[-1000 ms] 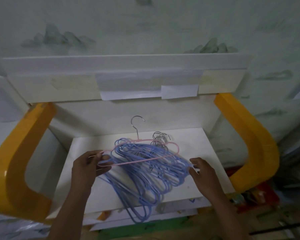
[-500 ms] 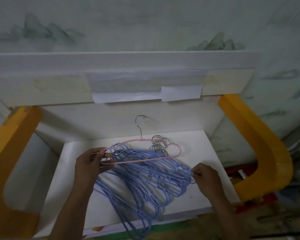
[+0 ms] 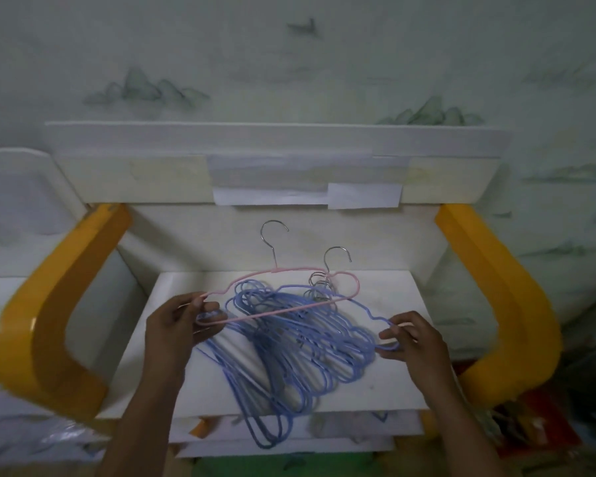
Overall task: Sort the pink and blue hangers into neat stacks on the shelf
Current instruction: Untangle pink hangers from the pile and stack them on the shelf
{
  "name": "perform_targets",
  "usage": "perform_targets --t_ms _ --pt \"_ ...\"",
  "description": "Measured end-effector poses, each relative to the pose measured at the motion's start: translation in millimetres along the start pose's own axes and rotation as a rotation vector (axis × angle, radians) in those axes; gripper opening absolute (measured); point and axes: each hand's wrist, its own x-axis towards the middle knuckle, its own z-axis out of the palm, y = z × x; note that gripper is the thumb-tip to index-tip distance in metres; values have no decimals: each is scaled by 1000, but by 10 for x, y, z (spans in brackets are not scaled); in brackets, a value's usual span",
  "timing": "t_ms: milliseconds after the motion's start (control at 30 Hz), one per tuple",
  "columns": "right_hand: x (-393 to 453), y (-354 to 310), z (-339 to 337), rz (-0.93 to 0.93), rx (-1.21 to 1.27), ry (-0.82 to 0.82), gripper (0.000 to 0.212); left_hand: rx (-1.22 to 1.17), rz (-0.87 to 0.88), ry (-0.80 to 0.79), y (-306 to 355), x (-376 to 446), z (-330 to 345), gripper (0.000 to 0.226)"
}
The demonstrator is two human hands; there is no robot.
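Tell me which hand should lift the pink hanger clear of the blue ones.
Left. The left hand already pinches the pink hanger at its left end, and that hanger lies on top of the blue hangers. The right hand is busy holding a blue hanger's end.

No readable text, labels or numbers.
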Motion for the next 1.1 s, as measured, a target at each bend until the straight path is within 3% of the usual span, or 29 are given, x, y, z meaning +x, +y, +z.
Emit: perform_targets --t_ms 167,500,700,1100 --pt "-305 -191 -61 -83 20 -84 6 -27 48 65 146 -527 -141 20" --pt "-933 -266 236 -76 38 -278 9 -16 117 301 232 -1622 -929 19" --pt "-1196 -388 851 -73 66 -395 8 -8 148 477 373 -2114 -1605 17" --pt "-1849 -625 2139 -167 11 -534 9 -56 196 647 639 -2595 -2862 21"
